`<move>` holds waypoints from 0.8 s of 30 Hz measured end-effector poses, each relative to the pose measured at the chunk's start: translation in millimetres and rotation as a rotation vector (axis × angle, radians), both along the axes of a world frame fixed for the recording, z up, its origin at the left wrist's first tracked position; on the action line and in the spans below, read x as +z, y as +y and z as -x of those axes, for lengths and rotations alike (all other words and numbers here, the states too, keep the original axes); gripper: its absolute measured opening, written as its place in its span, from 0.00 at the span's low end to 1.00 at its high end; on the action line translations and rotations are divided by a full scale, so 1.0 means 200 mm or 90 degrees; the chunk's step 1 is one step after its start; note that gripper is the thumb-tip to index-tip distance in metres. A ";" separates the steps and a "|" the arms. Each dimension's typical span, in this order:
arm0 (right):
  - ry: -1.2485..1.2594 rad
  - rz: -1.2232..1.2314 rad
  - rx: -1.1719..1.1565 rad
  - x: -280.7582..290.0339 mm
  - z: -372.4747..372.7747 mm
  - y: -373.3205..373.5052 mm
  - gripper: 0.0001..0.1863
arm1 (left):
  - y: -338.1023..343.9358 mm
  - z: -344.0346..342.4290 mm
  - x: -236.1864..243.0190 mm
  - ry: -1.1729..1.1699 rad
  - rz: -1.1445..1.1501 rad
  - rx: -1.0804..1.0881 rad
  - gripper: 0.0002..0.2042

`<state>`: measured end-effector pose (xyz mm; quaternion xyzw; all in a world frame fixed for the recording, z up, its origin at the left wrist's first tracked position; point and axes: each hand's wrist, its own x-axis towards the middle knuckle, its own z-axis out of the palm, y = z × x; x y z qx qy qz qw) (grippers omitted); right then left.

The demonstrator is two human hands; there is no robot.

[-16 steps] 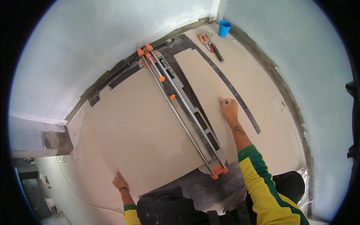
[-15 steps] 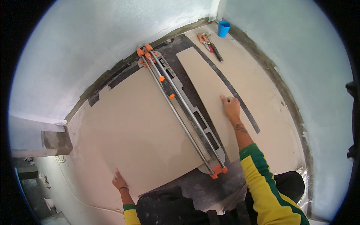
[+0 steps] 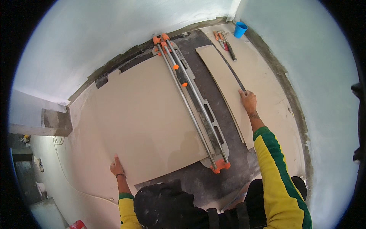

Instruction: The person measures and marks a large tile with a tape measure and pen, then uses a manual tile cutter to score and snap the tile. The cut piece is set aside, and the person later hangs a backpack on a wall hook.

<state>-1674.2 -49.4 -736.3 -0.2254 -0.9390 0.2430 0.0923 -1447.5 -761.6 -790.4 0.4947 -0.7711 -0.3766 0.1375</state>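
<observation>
A large beige tile [image 3: 145, 114] lies flat beneath the left side of a tile cutter [image 3: 190, 103] with two steel rails and orange ends. At the tile's left edge is my left hand [image 3: 117, 166], one finger pointing forward and the rest curled against the edge. Right of the cutter rests a narrow beige tile strip [image 3: 223, 78]. My right hand [image 3: 248, 100] grips its right edge, thumb side on top and fingertips partly hidden. A thin side face shows along the strip's left edge.
Dark sheeting [image 3: 223, 129] lies under the cutter and tiles. Near the far corner sit a blue cup [image 3: 240, 29] and several hand tools [image 3: 225, 45]. Walls [image 3: 114, 34] close off the far and right sides. A pale cable [image 3: 76, 187] runs along the left floor.
The narrow strip has moved right, away from the cutter, covering more of the dark band beside it. My right hand has gone from above the strip to its right edge. The whole view has shifted.
</observation>
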 end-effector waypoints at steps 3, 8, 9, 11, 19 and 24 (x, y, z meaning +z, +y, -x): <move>-0.011 -0.059 0.016 -0.03 0.00 0.00 0.28 | -0.03 0.00 -0.01 0.030 -0.029 -0.018 0.33; -0.109 -0.205 0.091 0.10 -0.02 -0.03 0.27 | -0.25 0.08 -0.10 -0.024 -0.119 -0.141 0.26; 0.012 -0.201 0.077 0.16 -0.07 -0.08 0.26 | -0.31 0.14 -0.13 0.027 -0.137 -0.166 0.24; 0.200 -0.180 0.007 0.34 -0.21 -0.28 0.25 | -0.43 0.32 -0.17 0.118 -0.171 -0.212 0.23; -0.417 0.571 -0.093 0.19 -1.42 -1.68 0.21 | -0.71 1.27 -0.22 0.025 -0.231 -0.137 0.22; -0.217 0.898 -0.396 -0.04 -1.42 -1.78 0.18 | -0.67 1.47 -0.20 0.089 -0.271 -0.042 0.23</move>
